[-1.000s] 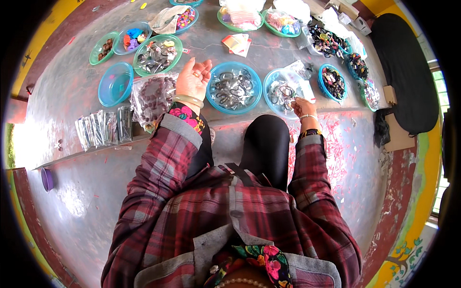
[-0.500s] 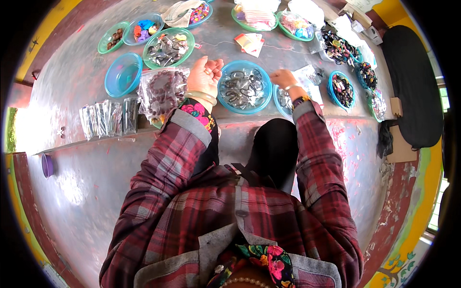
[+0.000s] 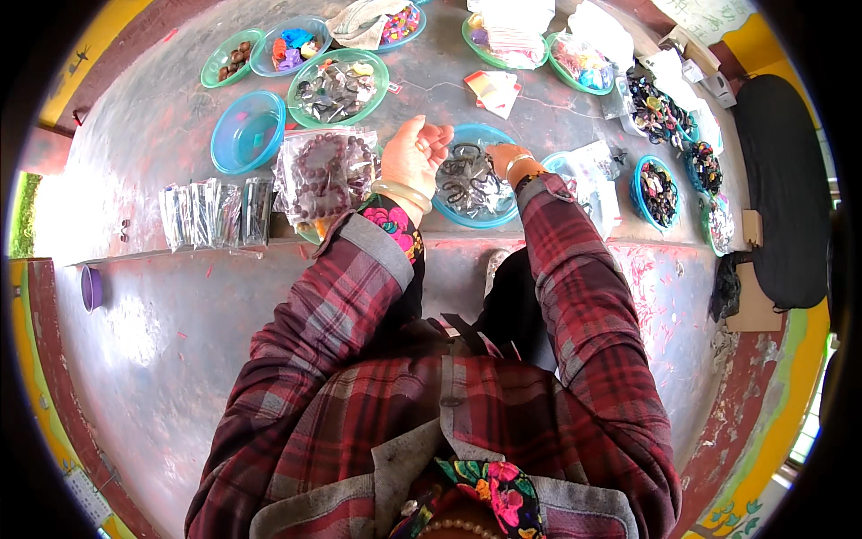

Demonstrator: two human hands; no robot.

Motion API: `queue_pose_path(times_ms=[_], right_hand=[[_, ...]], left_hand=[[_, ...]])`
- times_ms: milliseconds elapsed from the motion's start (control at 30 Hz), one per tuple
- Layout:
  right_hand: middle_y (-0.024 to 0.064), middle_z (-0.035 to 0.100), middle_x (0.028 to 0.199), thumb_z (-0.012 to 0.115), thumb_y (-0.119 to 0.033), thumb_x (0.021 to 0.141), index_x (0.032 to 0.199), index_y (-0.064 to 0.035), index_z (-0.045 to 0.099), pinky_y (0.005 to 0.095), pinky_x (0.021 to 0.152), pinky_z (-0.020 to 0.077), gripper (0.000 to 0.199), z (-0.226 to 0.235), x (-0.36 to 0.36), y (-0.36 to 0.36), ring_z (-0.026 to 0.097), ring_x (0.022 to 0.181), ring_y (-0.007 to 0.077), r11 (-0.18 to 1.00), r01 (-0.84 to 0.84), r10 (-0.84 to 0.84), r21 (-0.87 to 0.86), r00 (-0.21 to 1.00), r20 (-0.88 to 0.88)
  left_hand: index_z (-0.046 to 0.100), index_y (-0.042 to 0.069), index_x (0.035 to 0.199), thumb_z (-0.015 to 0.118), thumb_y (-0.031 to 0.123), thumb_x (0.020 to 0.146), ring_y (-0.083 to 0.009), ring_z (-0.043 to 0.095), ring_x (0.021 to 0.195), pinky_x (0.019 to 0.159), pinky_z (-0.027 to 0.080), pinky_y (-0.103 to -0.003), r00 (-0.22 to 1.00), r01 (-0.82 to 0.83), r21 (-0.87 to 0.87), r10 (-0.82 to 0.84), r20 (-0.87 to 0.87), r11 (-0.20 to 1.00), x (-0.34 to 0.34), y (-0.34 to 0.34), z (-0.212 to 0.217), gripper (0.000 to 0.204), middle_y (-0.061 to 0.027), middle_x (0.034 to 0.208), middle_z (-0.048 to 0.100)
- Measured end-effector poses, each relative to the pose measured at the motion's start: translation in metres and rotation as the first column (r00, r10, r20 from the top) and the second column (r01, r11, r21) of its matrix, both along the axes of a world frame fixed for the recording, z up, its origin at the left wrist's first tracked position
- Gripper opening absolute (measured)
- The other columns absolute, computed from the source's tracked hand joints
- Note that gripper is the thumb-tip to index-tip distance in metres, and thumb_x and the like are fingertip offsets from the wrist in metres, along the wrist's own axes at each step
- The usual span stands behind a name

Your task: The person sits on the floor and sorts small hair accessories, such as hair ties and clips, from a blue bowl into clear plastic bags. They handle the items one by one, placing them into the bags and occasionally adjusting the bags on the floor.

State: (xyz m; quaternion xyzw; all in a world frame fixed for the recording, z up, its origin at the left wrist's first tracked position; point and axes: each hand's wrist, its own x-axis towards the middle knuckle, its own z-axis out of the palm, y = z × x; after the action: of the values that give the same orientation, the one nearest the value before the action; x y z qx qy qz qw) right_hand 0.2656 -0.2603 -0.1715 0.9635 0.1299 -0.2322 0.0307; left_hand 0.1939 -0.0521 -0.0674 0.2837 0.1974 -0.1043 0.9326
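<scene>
My left hand (image 3: 416, 163) hovers at the left rim of a blue basin (image 3: 462, 221), palm turned up and fingers curled in. Whatever lies in those fingers, if anything, cannot be made out. Inside the basin are small clear packets of dark looped bands (image 3: 474, 180). My right hand (image 3: 514, 159) reaches over the basin's right side, fingers bent down and closed at the packets; the fingertips are partly hidden. Left of my left hand lies a clear bag of dark brown beaded loops (image 3: 325, 171). A second blue basin with clear bags (image 3: 584, 180) sits beyond my right wrist.
Rows of slim packets (image 3: 215, 213) lie at the ledge's left edge, below a bare blue basin (image 3: 247, 135). A green basin of packets (image 3: 334, 90) and orange-white cards (image 3: 494, 92) are farther back. Baskets of dark trinkets (image 3: 655, 191) line the right side.
My right hand has moved left, from the right-hand basin to the packets in the middle one. My left hand stays curled beside that basin. The view has shifted slightly.
</scene>
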Motion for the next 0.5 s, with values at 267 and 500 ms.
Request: queue_pose_path(times_ms=[267, 500], right_hand=[[0.0141, 0.056, 0.109, 0.042, -0.012, 0.082, 0.115, -0.0131, 0.047, 0.041, 0.081, 0.044, 0.034, 0.012, -0.009, -0.003, 0.054, 0.101, 0.0313, 0.999, 0.019, -0.019, 0.041, 1.0, -0.019], [0.0127, 0.057, 0.107, 0.048, -0.014, 0.079, 0.106, -0.0107, 0.056, 0.0408, 0.081, 0.0446, 0.028, 0.018, -0.004, -0.009, 0.054, 0.101, 0.0294, 0.995, 0.039, -0.04, -0.095, 0.999, -0.006]], left_hand=[[0.052, 0.006, 0.069, 0.056, 0.025, 0.079, -0.0203, 0.057, 0.078, 0.067, 0.042, -0.028, 0.999, 0.03, 0.003, -0.03, -0.014, 1.0, 0.0, -0.001, 0.0, 0.021, -0.0106, 0.079, 0.06], [0.053, 0.006, 0.068, 0.055, 0.026, 0.079, -0.0196, 0.058, 0.075, 0.064, 0.041, -0.028, 0.999, 0.015, 0.034, -0.014, -0.028, 0.999, -0.001, -0.003, 0.003, 0.023, -0.0105, 0.076, 0.061]])
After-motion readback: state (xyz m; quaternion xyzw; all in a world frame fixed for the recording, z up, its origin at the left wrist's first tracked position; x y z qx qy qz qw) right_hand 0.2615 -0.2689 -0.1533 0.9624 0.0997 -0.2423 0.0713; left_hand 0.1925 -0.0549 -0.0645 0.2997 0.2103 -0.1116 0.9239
